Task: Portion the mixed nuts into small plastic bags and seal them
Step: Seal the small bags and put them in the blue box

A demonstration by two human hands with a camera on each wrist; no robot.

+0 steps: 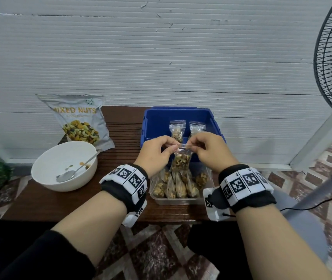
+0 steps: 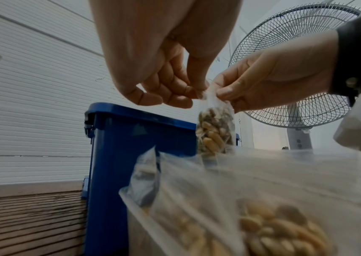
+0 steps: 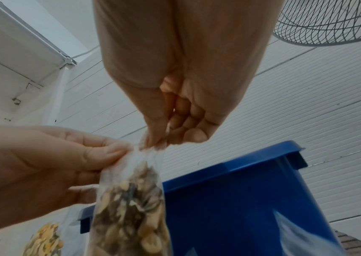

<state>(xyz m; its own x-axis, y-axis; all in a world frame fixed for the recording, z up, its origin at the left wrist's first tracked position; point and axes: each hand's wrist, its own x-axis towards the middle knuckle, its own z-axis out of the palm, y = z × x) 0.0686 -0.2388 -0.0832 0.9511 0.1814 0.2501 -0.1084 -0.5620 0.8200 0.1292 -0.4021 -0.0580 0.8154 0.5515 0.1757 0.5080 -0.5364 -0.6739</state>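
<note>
Black sleeves (image 1: pixel 29 257), black wristbands (image 1: pixel 120 190) with white coded-marker blocks (image 1: pixel 242 182)

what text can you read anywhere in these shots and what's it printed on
"MIXED NUTS": large yellow letters on the silver pouch leaning against the wall, first letter partly lost in a crease.
Small line under that title: too small to read.
Round logo near the pouch's top: too small to read.
Black-and-white square markers on the wrist bands: patterns, no readable words.
Small bags in the blue bin: no print visible.

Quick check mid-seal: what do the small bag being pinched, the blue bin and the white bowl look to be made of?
Small bag: thin clear plastic film; the nuts show through and it crinkles where both hands pinch it. Blue bin: rigid moulded plastic, slightly glossy, with a moulded rim. White bowl: smooth and opaque, ceramic or melamine; the view cannot settle which.
</note>
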